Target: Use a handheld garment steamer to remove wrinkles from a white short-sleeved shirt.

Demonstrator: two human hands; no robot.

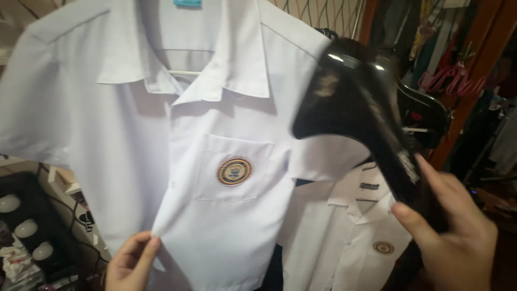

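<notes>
The left hand (130, 262) pinches the hanging white shirt (177, 161) hem taut at lower left, the right hand (452, 237) grips a black steamer (366, 108) raised near its upper right, and the front looks mostly smooth.

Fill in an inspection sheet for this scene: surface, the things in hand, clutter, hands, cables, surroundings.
Surface: nothing seen; the white shirt hangs on a hanger.
Things in hand: white shirt with round pocket badge; black handheld appliance, blurred, by the shirt's shoulder.
Clutter: second white shirt behind; hanging clothes at right.
Hands: left hand pinches the shirt's front edge; right hand grips the appliance handle.
Cables: nothing seen.
Surroundings: dark shelf with white round items, lower left.
</notes>
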